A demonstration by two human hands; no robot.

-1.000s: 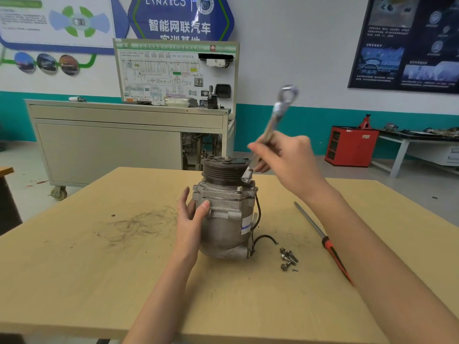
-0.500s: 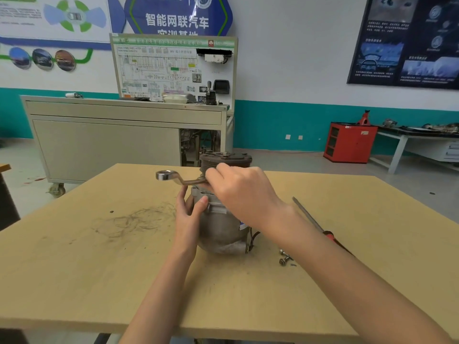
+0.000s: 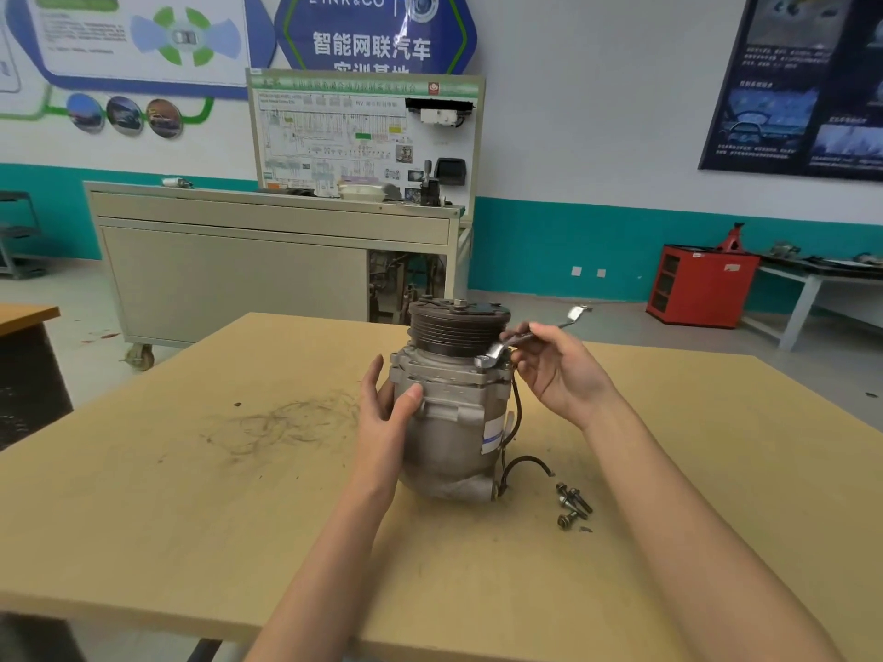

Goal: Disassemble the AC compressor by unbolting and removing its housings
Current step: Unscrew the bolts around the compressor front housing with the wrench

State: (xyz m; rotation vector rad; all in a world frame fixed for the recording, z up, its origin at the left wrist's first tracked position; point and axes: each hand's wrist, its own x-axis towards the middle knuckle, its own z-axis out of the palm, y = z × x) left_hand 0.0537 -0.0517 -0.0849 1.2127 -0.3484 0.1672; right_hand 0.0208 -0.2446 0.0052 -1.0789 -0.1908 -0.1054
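The grey AC compressor point(image 3: 449, 422) stands upright on the wooden table point(image 3: 191, 494), its dark ribbed pulley point(image 3: 456, 329) on top. My left hand point(image 3: 387, 408) holds the left side of its body, thumb across the front. My right hand point(image 3: 556, 370) grips a silver ring wrench point(image 3: 521, 339) by its middle. The wrench's ring end sits on the housing's upper right corner, at a bolt I cannot see. Its other end points up and right.
Three loose bolts point(image 3: 571, 504) lie on the table right of the compressor, beside its black cable point(image 3: 525, 463). Dark scratch marks point(image 3: 286, 422) cover the table on the left. A grey cabinet point(image 3: 229, 265) with a display board stands behind; a red cabinet point(image 3: 697, 284) is at the far right.
My right hand swung the wrench from raised above the compressor, across to its left side, then back to the right. The ring end now sits on the upper right corner. My left hand stayed.
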